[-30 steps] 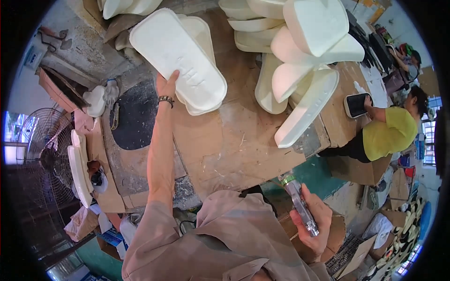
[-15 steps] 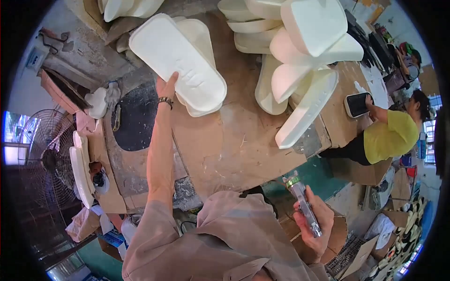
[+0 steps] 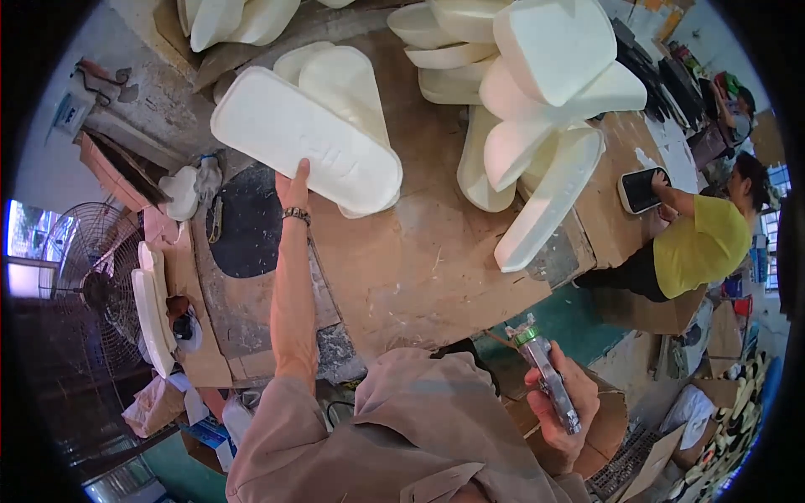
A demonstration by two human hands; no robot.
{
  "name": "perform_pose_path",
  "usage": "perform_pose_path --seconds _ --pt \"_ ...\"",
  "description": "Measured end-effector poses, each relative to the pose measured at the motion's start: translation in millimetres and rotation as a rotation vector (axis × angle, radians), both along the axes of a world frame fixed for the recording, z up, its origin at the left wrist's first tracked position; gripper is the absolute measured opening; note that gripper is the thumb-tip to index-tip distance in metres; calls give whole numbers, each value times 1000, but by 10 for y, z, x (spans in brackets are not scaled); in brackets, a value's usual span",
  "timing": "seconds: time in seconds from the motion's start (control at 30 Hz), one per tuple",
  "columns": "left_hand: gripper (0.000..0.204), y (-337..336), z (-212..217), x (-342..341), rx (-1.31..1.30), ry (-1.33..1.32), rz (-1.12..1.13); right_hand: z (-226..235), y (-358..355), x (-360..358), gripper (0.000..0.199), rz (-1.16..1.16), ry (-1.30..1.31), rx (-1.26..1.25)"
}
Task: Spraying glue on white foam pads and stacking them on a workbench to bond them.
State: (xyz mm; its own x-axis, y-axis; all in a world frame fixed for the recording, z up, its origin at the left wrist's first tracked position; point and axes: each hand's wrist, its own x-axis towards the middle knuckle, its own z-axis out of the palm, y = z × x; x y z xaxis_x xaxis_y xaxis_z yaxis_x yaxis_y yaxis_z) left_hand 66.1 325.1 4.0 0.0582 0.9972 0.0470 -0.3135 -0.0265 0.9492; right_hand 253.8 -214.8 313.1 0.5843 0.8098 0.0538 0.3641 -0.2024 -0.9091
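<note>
A long white foam pad (image 3: 293, 138) with rounded corners and a dented patch near its middle is held by my left hand (image 3: 293, 183). The thumb lies on top of its near edge; the other fingers are hidden. More pale foam pads (image 3: 342, 84) show beneath and behind it. At the lower right, over the space in front of the table, my right hand (image 3: 563, 407) is closed around a silvery tool that looks like a spray gun (image 3: 549, 377). A green ring sits near the tool's tip, which points up and away from me.
Several cream foam pieces (image 3: 537, 92) are heaped on the cardboard-covered table (image 3: 419, 268). A black patch (image 3: 243, 222) lies left of my forearm. Beyond stands a fan (image 3: 96, 289). A person in yellow (image 3: 700, 251) works with a dark-topped pad (image 3: 641, 191) at right.
My left hand has drawn the white foam pad a little toward me and turned it, its far end swinging left. My right hand and the spray gun have shifted slightly.
</note>
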Motion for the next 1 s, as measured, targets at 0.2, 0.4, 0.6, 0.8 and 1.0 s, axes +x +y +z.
perform_pose_path --seconds 0.2,0.4,0.6,0.8,1.0 --pt "74 -103 -82 93 72 106 105 1 37 26 62 1 -20 -114" --pt "73 -131 163 170 74 139 41 16 -45 92 60 103 43 -128" --pt "65 -789 179 -58 46 112 135 -128 2 32 56 -15 223 -97" --pt "51 -1558 841 -143 -213 -284 144 145 71 -58 40 -36 338 -203" --pt "59 -1591 1919 282 -80 -504 70 -47 35 -9 36 -55 287 -232"
